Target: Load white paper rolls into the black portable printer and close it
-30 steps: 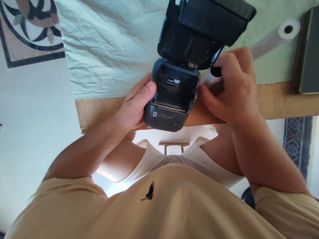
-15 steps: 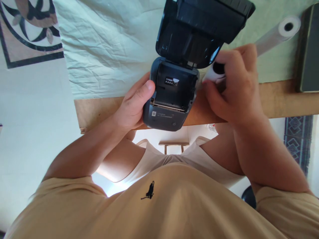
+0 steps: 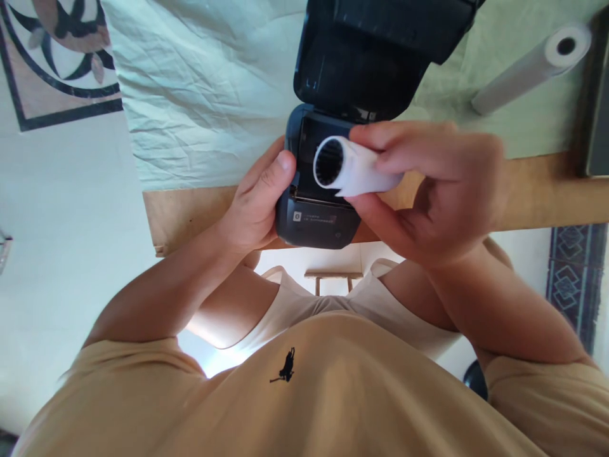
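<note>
change: right hand (image 3: 447, 190) has come in from 3 o'clock of the printer (image 3: 323, 190) and now sits in front of its open bay. Half a second ago it was closing on the paper roll (image 3: 354, 168) beside the printer, down at table level; the roll is now lifted and over the bay.
right hand: thumb below, fingers on top, pinching the paper roll. Hollow core end faces 9 o'clock, toward the left thumb.
left hand: left hand (image 3: 254, 203) unchanged, wrapped round the printer's 9 o'clock side, thumb on the top edge, steadying the body.
roll position: over the bay, not seated as far as I can tell; the hand hides its far end, so contact with the bay floor is unclear.
meaning: reads as the load step, roll picked up and lined up with the bay, lid (image 3: 375, 51) up at 12 o'clock and out of the way.
printer: dark grey, front label strip visible at 6 o'clock under the roll, sits at the table's near edge.
surface: wooden table edge (image 3: 547, 190), covered further back by a creased pale green cloth (image 3: 204, 95).
far items: second, longer paper roll (image 3: 528, 66) lying on the cloth at 2 o'clock, well apart from the printer; a dark flat object (image 3: 600, 95) at the frame's right edge, cut off.
room: pale floor, patterned rug (image 3: 52, 57) at 10 o'clock, a strip of blue patterned rug (image 3: 571, 279) at 4 o'clock.
</note>
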The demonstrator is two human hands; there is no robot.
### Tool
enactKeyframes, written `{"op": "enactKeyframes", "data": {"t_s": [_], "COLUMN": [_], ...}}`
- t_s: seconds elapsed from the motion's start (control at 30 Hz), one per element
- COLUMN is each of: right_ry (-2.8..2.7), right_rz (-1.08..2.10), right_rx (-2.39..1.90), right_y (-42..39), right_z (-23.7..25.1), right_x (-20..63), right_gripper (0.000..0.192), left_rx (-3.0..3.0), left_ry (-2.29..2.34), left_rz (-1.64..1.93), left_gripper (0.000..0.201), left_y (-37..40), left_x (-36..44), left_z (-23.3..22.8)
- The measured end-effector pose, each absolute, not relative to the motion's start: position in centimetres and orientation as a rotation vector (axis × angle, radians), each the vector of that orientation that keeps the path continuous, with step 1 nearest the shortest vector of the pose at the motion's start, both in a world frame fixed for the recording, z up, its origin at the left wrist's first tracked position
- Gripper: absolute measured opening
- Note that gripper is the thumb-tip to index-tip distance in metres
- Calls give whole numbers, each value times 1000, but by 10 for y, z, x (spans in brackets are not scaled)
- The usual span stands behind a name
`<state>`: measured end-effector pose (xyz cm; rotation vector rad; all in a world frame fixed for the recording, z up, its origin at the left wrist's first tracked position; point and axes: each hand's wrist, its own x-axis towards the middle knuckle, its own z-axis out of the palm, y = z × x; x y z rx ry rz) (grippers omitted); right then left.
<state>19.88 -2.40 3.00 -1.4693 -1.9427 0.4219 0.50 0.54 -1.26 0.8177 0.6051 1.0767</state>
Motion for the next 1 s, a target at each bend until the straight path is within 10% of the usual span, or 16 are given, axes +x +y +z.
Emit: {"op": "enactKeyframes", "data": {"t_s": [0.13, 1.0], "right_ry": [-1977, -1980], "right_rz": [6, -24], "right_rx": [-1122, -1109], "right_y": [-13, -11], "right_z": [32, 31], "right_x": [189, 188], "right_gripper": [7, 4], "left_rx": [852, 771], "left_ry": [580, 682], "left_rz": [1001, 945], "left_gripper": [37, 34], "left_y": [6, 0], "left_x": [2, 2], "left_z": [-9, 9]}}
